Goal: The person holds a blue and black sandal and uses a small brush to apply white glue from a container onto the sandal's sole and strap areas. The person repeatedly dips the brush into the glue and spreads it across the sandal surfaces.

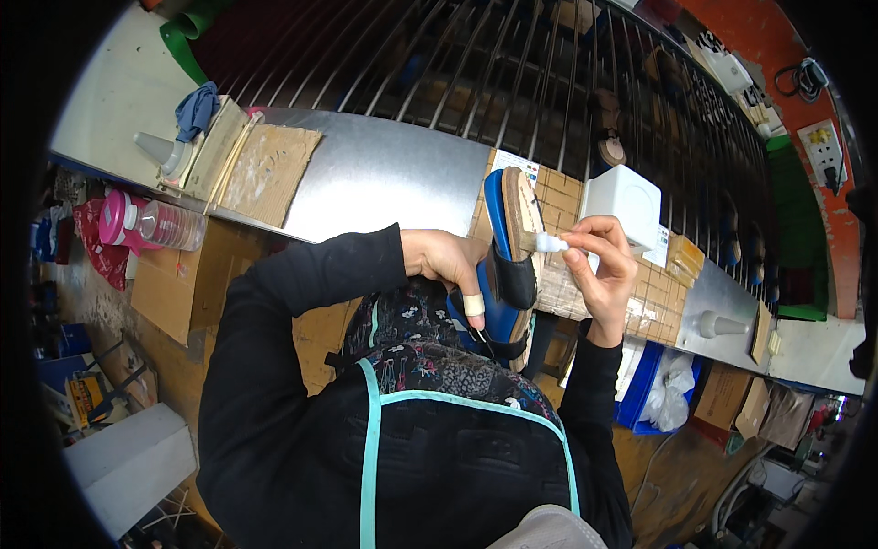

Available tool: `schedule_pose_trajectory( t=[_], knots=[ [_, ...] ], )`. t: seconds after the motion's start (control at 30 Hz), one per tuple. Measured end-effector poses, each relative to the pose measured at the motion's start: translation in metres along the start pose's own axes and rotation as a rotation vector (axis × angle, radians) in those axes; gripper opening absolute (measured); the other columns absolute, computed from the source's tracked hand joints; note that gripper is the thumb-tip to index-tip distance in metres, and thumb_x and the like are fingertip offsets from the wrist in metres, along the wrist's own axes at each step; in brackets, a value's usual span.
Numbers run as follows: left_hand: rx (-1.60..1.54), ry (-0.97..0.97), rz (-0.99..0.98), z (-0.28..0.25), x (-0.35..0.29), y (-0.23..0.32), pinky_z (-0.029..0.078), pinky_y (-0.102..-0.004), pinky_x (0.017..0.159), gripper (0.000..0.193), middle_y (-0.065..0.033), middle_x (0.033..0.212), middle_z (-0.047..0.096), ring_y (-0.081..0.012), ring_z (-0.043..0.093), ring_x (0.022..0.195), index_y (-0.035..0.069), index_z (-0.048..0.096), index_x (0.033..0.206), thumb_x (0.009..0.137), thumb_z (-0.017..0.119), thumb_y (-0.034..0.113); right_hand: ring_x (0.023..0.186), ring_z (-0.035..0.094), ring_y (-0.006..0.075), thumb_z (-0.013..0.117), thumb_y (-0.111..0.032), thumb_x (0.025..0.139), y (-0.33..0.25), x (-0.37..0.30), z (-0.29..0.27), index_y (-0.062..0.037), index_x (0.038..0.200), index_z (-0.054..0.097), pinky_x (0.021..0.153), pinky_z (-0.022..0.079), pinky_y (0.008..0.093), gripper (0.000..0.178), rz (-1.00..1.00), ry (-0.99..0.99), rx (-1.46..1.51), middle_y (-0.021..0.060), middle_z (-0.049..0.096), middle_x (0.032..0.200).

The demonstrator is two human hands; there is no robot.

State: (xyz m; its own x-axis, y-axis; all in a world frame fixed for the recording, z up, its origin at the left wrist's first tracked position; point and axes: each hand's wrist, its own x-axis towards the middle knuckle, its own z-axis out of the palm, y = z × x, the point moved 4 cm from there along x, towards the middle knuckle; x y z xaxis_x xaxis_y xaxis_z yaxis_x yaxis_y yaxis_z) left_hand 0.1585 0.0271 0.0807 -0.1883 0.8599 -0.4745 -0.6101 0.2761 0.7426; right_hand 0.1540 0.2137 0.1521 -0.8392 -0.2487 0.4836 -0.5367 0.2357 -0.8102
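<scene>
In front of my lap a sandal (498, 215) with a blue footbed, black straps and a tan sole edge is tilted, its toe or heel end pointing away from me. My left hand (448, 261) grips it by the strap, and tape is wrapped round one finger. Between the thumb and fingers of my right hand (604, 270) is a small white bottle or tube (551, 242). Its end is at the sandal's sole edge, touching or very near it. The sandal's near end lies partly behind my left fingers.
Beyond the metal bench (384, 169) runs a rack of metal rods (457, 73). A white container (624, 206), a yellowish block (684, 261) and a grey cone (722, 325) stand on the right. Cardboard (265, 174) lies left; a blue crate (631, 393) sits below right.
</scene>
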Motion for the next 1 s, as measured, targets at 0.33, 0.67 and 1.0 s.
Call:
schedule_pose_trajectory(
  t=[0.33, 0.67, 1.0],
  knots=[
    [-0.067, -0.045, 0.006, 0.002, 0.013, -0.012, 0.059, -0.0319, 0.073, 0.068, -0.0221, 0.108, 0.065, -0.0266, 0.069, 0.093, -0.011, 0.051, 0.119, 0.059, 0.082, -0.012, 0.076, 0.057, 0.0113, 0.074, -0.002, 0.079, 0.002, 0.003, -0.004, -0.0015, 0.094, 0.074, 0.063, 0.045, 0.0221, 0.015, 0.020, 0.058, -0.012, 0.0067, 0.060, 0.095],
    [-0.125, -0.079, 0.000, 0.000, 0.017, -0.019, 0.059, -0.0340, 0.079, 0.065, -0.0235, 0.110, 0.065, -0.0280, 0.068, 0.097, -0.007, 0.052, 0.122, 0.063, 0.079, -0.015, 0.079, 0.059, 0.0127, 0.075, -0.003, 0.079, 0.008, -0.016, -0.003, -0.0016, 0.095, 0.074, 0.066, 0.048, 0.0235, 0.016, 0.038, -0.009, 0.009, 0.0074, 0.059, 0.098],
    [-0.129, -0.063, 0.001, -0.004, 0.019, -0.024, 0.060, -0.0338, 0.077, 0.061, -0.0231, 0.109, 0.066, -0.0269, 0.069, 0.094, -0.007, 0.053, 0.120, 0.065, 0.077, -0.015, 0.082, 0.060, 0.0137, 0.076, -0.002, 0.077, 0.007, -0.015, -0.003, -0.0019, 0.094, 0.075, 0.066, 0.050, 0.0239, 0.017, 0.016, 0.055, -0.012, 0.0076, 0.058, 0.099]
  ],
)
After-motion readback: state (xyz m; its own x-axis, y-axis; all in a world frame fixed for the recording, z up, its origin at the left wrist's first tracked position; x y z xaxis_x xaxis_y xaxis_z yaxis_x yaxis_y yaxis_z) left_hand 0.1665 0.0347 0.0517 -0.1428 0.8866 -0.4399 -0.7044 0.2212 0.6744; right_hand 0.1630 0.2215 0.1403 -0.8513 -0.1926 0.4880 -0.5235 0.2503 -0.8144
